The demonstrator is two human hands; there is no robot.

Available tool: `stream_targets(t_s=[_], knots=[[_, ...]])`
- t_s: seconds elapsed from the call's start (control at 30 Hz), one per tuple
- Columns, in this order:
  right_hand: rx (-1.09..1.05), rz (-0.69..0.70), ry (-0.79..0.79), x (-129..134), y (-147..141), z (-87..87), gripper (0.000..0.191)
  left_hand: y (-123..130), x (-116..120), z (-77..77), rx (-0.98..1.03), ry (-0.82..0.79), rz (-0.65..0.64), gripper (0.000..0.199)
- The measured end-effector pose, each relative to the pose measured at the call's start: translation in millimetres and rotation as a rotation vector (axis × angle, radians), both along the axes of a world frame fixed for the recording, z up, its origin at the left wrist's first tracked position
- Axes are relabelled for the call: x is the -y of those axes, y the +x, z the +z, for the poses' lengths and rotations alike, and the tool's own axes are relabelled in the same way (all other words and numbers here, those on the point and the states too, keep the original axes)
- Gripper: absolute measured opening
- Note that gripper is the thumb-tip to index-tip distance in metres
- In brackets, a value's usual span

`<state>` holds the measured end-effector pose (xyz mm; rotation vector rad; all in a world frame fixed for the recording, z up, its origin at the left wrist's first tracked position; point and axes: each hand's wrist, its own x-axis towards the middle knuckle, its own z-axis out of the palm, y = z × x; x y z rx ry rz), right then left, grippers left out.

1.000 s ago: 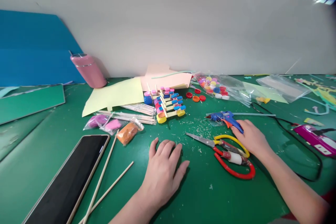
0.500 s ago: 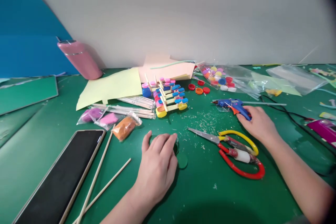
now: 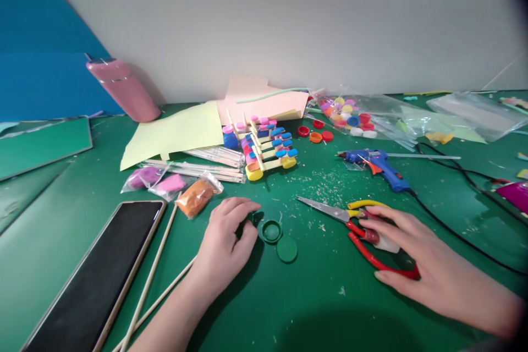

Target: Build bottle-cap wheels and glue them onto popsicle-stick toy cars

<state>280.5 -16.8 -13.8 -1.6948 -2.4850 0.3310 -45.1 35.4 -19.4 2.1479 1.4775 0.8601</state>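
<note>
My right hand (image 3: 429, 256) is spread over the scissors (image 3: 363, 231), with fingers across the yellow handle and the thumb by the red one. The scissors lie flat, blades pointing left, and the hand is not closed round them. Left of two green bottle caps (image 3: 272, 231), my left hand (image 3: 229, 236) rests low over the table, thumb and fingers bent but apart. A dark green patch shows between them; I cannot tell if it is another cap. Beyond the scissors, a blue glue gun (image 3: 377, 165) with a glue stick in its back lies on its side.
A model of sticks and coloured caps (image 3: 270, 148) stands mid-table. A phone (image 3: 99, 275), wooden sticks (image 3: 154, 264) and bagged clay (image 3: 197, 196) lie left. A pink bottle (image 3: 126, 91) leans by the wall. Behind are loose caps (image 3: 315, 137) and a bag of caps (image 3: 350, 115).
My right hand has let go of the glue gun and come down onto the scissors. The left hand has drawn left, uncovering a green cap.
</note>
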Motion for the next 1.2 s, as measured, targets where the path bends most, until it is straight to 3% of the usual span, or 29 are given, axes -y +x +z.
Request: stream_targets(t_s=[0.13,0.27,0.37,0.5,0.6,0.7,0.77,0.87,1.0,1.07,1.2], knots=[[0.027,-0.038,0.057,3.4,8.4,-17.0,0.051,0.4,-2.7,3.8,-0.011,-0.022,0.017,0.026],[0.043,-0.069,0.132,-8.2,1.8,-3.0,0.054,0.5,-3.5,5.4,-0.053,-0.024,0.06,0.022],[-0.057,-0.059,0.22,-20.1,-33.2,19.3,0.045,0.9,-2.1,6.9,-0.005,-0.014,0.082,0.021],[-0.115,0.193,0.167,-36.4,-106.8,39.2,0.038,-1.4,-1.4,6.7,0.164,0.07,0.239,0.02],[-0.014,0.27,0.123,-47.2,-150.6,39.4,0.04,-5.6,-3.3,3.2,0.326,0.128,0.387,0.022],[0.039,0.303,0.076,-56.1,-169.2,32.9,0.025,-9.9,-5.1,-0.3,0.466,0.116,0.457,0.023],[0.023,0.318,0.067,-60.9,-169.2,29.6,0.02,-11.5,-4.9,-0.5,0.474,0.115,0.465,0.022],[-0.133,0.279,0.059,-65.0,-156.5,28.5,0.03,-10.1,-1.5,3.6,0.407,0.18,0.441,0.019],[-0.688,0.145,-0.117,-61.7,-128.7,25.7,0.025,-1.7,6.3,12.0,0.287,0.314,0.344,0.013],[-0.845,0.057,-0.171,-57.3,-115.4,21.0,0.021,3.6,10.7,13.8,0.233,0.36,0.28,0.014],[-0.841,0.01,-0.073,-50.8,-98.1,9.9,0.021,11.3,18.2,10.9,0.157,0.367,0.168,0.019]])
